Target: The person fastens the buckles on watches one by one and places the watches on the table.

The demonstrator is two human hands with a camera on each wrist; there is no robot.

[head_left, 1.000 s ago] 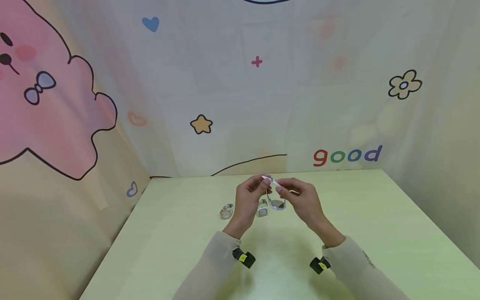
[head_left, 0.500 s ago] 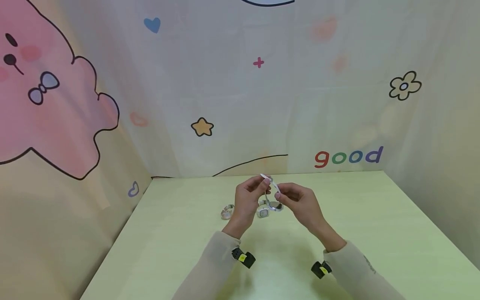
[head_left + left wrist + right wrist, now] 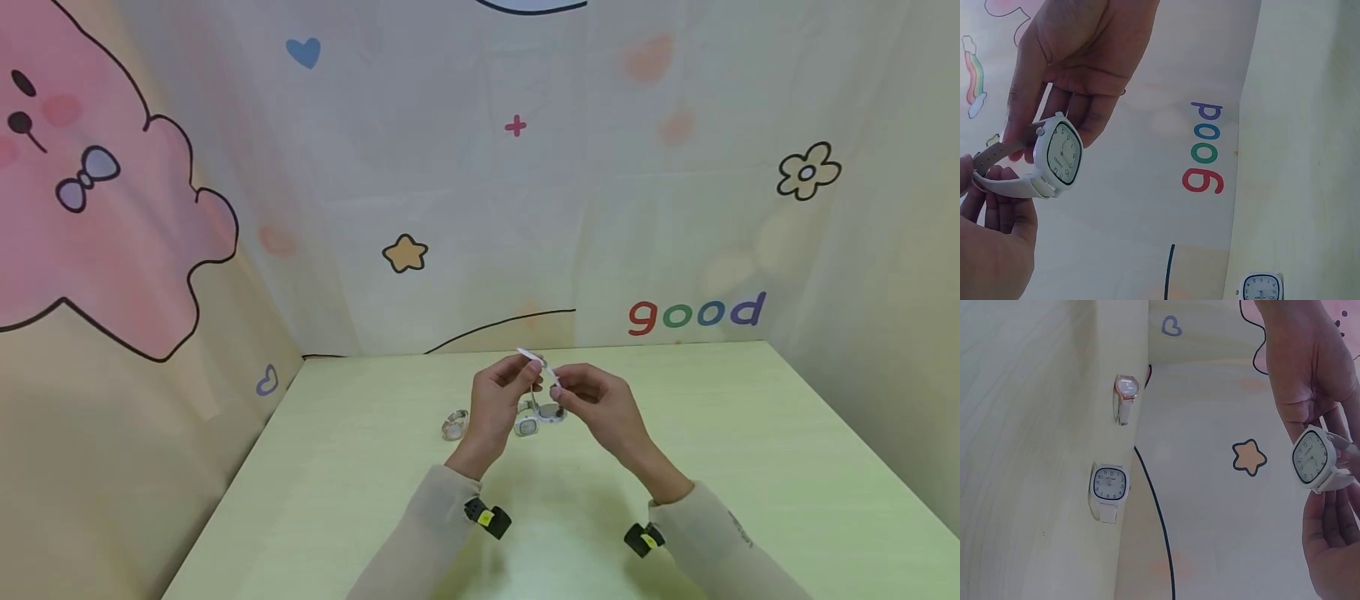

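Note:
Both hands hold a white wristwatch (image 3: 551, 412) with a rounded-square dial, raised off the table. Its dial (image 3: 1063, 154) faces away from the hands in the left wrist view. Near the strap ends, my left hand (image 3: 495, 400) pinches the white strap between thumb and fingers. My right hand (image 3: 607, 407) pinches the other side of the strap, closer to the case. The strap forms a loop, with a white tip sticking out past the left thumb. Fingers partly hide the buckle. On the table stand a similar white watch (image 3: 1110, 483) and a smaller rose-gold-rimmed watch (image 3: 1127, 389).
The pale green tabletop (image 3: 750, 467) carries the two other watches, behind and left of the hands. A printed cloth (image 3: 465, 175) hangs along the back and sides of the table.
My right hand has shifted slightly down and left along the strap. The strap's white tip now sticks out further beyond the left thumb. The left hand stays nearly still.

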